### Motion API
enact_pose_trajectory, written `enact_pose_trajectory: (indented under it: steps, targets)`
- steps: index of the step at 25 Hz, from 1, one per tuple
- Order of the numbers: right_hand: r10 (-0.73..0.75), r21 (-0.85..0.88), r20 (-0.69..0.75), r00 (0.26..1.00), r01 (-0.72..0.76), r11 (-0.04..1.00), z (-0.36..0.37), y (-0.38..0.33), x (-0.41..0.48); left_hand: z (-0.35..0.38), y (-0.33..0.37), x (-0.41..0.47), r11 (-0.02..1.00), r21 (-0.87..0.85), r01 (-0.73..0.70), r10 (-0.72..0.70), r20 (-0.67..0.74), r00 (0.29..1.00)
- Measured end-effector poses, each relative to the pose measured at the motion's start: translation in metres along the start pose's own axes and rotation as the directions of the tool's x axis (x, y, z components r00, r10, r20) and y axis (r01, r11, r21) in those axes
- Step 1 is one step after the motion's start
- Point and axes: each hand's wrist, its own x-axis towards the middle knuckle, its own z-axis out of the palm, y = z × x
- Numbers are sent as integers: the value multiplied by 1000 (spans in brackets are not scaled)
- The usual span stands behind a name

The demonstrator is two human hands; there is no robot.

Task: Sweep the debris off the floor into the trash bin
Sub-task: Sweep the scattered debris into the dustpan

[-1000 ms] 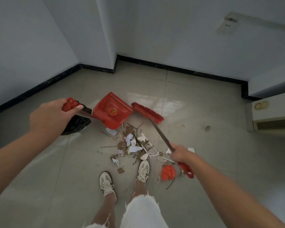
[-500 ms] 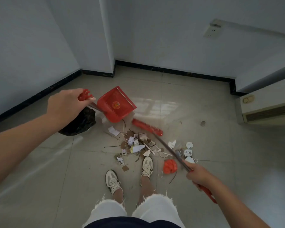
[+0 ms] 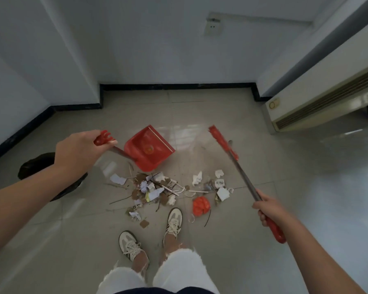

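While right hand [image 3: 271, 211] fingers clamp broom [image 3: 238, 166], head far-left, left hand [image 3: 79, 151] grips dustpan [image 3: 150, 148]

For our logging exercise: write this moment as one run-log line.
left hand: holds dustpan | right hand: holds broom | debris: on floor, unswept

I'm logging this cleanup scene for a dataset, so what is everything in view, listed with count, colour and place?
dustpan: one, red, floor centre, behind the debris
broom: one, red head, metal shaft, right of the debris
debris pile: one scatter, white, brown, floor centre
crumpled bag: one, orange, by the right shoe
trash bag: one, black, left floor
air conditioner unit: one, cream, right wall
wall socket: one, white, back wall
shoes: two, cream, bottom centre
left hand: holds dustpan handle
right hand: holds broom handle
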Motion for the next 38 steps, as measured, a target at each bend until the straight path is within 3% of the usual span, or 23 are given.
enact_pose_trajectory:
  steps: [8,13,17,19,22,28,30,32,34,38]
  targets:
    - [78,-6,-102,992,-79,997,-62,-34,145,66,58,29,991,52,-125,117,144,983]
    - [131,-110,4,991,-129,985,-65,-59,204,89,93,46,982,133,-131,112,138,984]
    - [84,-227,126,988,-54,972,-13,-48,187,94,89,42,987,121,-103,82,170,982]
    - [14,-340,177,984,48,939,27,-33,155,88,81,42,987,121,-102,82,161,984]
    - [32,-398,250,968,73,914,90,-13,86,70,54,53,984,140,-109,89,143,986]
    - [-28,-228,370,929,119,966,180,-13,-45,21,-9,62,992,87,-89,72,181,981]
    - [24,-212,355,934,55,976,172,-12,-58,7,-23,70,998,11,-63,60,179,982]
    - [91,-87,333,938,-65,994,149,-2,-63,-5,-25,84,998,-8,-58,58,185,981]
    - [94,63,315,944,-119,991,128,12,-70,-10,-17,93,993,5,-122,119,189,975]
    - [123,295,142,982,-161,942,102,37,-67,3,19,86,949,41,-312,297,217,930]
